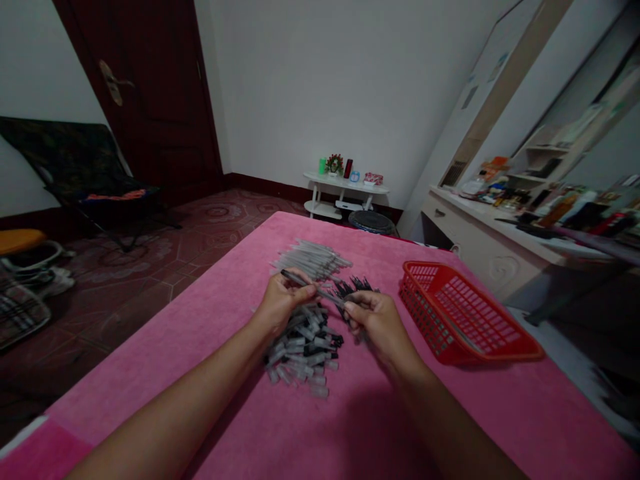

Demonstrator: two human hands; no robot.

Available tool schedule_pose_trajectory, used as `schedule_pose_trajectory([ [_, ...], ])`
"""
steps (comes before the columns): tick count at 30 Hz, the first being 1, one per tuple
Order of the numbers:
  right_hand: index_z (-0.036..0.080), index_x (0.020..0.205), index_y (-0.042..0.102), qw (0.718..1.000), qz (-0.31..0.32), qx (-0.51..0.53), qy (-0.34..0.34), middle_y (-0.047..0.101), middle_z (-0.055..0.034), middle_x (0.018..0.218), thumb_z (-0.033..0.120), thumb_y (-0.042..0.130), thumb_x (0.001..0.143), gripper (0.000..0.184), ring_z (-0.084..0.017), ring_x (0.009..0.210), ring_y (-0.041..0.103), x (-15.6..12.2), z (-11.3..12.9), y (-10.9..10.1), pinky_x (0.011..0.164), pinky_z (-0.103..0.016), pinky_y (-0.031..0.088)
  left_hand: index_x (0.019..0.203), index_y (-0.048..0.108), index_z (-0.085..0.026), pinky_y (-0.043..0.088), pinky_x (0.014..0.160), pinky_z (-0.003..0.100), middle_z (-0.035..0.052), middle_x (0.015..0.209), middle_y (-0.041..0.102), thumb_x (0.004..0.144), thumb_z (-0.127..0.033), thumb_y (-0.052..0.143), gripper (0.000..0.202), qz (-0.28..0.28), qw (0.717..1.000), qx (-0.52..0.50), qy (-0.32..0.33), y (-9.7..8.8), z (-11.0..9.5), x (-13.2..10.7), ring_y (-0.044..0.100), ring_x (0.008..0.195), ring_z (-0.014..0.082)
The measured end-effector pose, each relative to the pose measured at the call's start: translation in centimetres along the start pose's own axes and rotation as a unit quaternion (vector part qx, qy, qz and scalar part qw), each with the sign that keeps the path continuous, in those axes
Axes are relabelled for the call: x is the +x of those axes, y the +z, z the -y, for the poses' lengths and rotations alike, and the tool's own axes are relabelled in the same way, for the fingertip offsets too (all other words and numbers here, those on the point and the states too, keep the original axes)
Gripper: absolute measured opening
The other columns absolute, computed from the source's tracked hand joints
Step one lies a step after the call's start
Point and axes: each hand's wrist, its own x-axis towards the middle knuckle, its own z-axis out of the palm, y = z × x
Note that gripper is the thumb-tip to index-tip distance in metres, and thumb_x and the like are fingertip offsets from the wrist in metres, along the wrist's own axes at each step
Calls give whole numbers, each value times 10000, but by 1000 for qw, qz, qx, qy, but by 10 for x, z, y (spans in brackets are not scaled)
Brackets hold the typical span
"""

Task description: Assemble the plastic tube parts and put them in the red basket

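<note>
A slim pen (327, 296) with a dark end runs between my two hands above the pink cloth (220, 320). My left hand (285, 301) pinches it near the dark end, thumb on top. The fingers of my right hand (373, 319) are closed around its other end. Below and beside my left hand lies a heap of clear and black pen caps (303, 353). Just past the hands is a pile of pale pen barrels (313, 257). A bunch of thin black-tipped pieces (354, 285), perhaps refills, is partly hidden behind my right hand.
A red plastic basket (425, 323) stands right of my right hand, with some pale slender pieces inside. Beyond the table are a small white stand (345, 181) and a dark round stool (371, 222). A cluttered dresser (495, 233) is at right, a folding chair (75, 163) at left.
</note>
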Motion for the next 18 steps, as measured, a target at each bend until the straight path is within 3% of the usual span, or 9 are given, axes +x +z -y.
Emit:
schedule_pose_trajectory([
  [4,164,697,589,997,51,43,36,517,40,487,335,641,629,191,-84,376,424,0,2,0,357,-202,320,675,595,-137,532,570,249,19,679,660,507,-287,861,349,19,999,33,19,2,0,1,624,590,140],
  [8,158,687,621,994,78,-57,-48,533,21,512,344,577,719,194,-99,436,465,-5,13,3,439,-227,366,727,645,-144,529,587,262,25,675,665,533,-289,843,312,70,995,73,13,9,0,-1,623,587,150],
  [10,159,653,640,986,62,-119,-98,583,-6,557,333,574,727,200,-123,506,512,-7,26,-2,496,-248,393,825,680,-152,532,615,274,33,697,676,586,-313,812,317,87,989,114,23,9,-2,0,639,621,167],
  [12,171,665,672,979,10,-155,-135,649,-34,633,345,589,718,200,-159,590,566,-9,42,-18,564,-275,428,889,703,-156,530,663,280,60,765,702,653,-341,764,306,81,979,181,58,2,-6,5,663,708,195],
  [14,194,695,706,963,-87,-202,-154,695,-56,702,373,616,699,200,-194,665,611,-10,58,-45,633,-305,458,897,725,-176,524,715,283,71,864,721,693,-351,726,269,33,961,253,111,-12,-9,14,669,791,207],
  [16,204,791,735,913,-219,-309,-153,722,-80,805,399,613,712,243,-224,738,640,-9,70,-80,680,-334,455,887,738,-189,520,748,295,76,916,727,709,-358,702,249,-8,942,306,139,-32,-9,25,664,843,216],
  [18,217,792,750,833,-324,-443,-71,724,-108,791,444,625,704,274,-250,726,639,-7,74,-116,617,-346,415,888,744,-193,515,802,323,79,926,728,698,-358,699,256,-42,932,328,151,-52,-6,35,658,888,229],
])
